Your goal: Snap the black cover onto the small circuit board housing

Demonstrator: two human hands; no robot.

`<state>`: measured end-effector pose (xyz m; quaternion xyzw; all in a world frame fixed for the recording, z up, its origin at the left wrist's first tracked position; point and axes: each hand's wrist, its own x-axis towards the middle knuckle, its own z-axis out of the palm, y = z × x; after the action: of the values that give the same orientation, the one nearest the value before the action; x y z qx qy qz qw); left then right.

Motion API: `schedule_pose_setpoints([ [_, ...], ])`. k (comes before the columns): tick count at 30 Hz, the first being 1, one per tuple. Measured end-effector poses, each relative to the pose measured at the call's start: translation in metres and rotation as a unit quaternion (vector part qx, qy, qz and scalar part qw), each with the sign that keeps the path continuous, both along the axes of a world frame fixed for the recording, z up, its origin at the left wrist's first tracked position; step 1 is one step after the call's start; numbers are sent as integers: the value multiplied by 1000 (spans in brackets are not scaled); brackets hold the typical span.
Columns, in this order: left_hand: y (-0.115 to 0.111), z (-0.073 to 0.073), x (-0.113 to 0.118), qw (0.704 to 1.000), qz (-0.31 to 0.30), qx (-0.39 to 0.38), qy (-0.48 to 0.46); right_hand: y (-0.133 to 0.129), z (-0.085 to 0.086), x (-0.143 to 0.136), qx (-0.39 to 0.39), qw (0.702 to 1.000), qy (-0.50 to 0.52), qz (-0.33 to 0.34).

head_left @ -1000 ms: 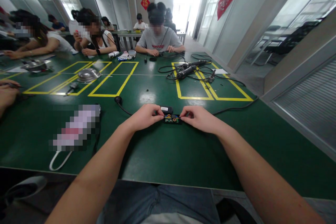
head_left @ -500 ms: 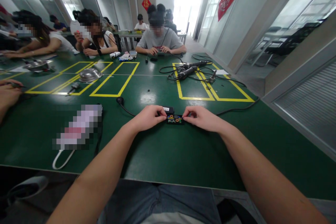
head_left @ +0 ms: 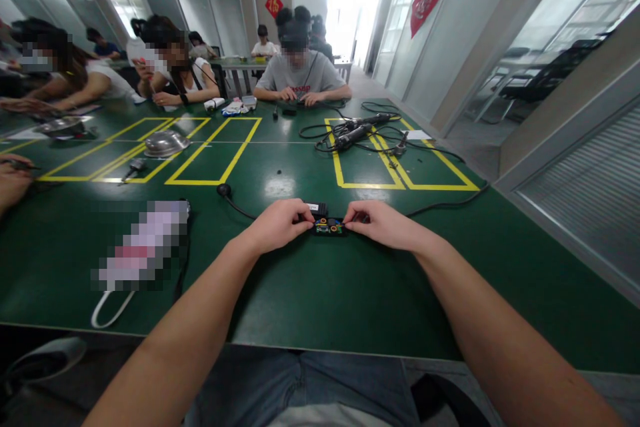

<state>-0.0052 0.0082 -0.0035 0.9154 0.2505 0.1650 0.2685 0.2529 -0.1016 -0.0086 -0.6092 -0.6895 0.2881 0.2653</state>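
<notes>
A small black case [head_left: 329, 229] with a circuit board and copper-coloured rings inside lies on the green table, its open side up. My left hand [head_left: 286, 223] pinches its left end between thumb and fingertips. At the opposite end, my right hand [head_left: 371, 221] pinches the case's right edge, near the thin wires. Just behind the case is a black cover [head_left: 317, 208] with a white label. A black cable with a round plug [head_left: 224, 191] runs toward the case from the left, and another cable [head_left: 445, 205] extends to the right behind my right hand.
A pixelated pouch-like object [head_left: 145, 243] with a white strap lies at left. Farther back are a metal bowl [head_left: 166, 143], black tools with coiled cables [head_left: 354, 137] and yellow tape outlines [head_left: 196, 182]. A person [head_left: 300, 77] sits opposite; another person's hand [head_left: 14, 183] is at far left.
The view has shifted slightly, so the table's contents appear a little farther left. My right hand's fingers have closed in nearer the case's right end. The person opposite has moved their hands slightly.
</notes>
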Motion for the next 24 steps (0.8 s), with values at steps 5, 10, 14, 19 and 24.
schedule_pose_setpoints([
  [5, 0, -1, 0, 1000, 0, -19, -10, -1, 4, -2, -7, 1000, 5, -1],
  [10, -1, 3, -1, 996, -5, -89, -2, 0, 5, -3, -3, 1000, 3, 6],
  [14, -2, 2, -2, 996, -1, -92, 1, 1, 4, -4, -3, 1000, -1, 5],
  [19, -2, 3, -1, 1000, -2, -1, 21, -1, 6, -5, 5, 1000, -13, -2],
  [24, -3, 2, 0, 999, -8, 46, 1, -1, 5, -5, 13, 1000, -7, -1],
])
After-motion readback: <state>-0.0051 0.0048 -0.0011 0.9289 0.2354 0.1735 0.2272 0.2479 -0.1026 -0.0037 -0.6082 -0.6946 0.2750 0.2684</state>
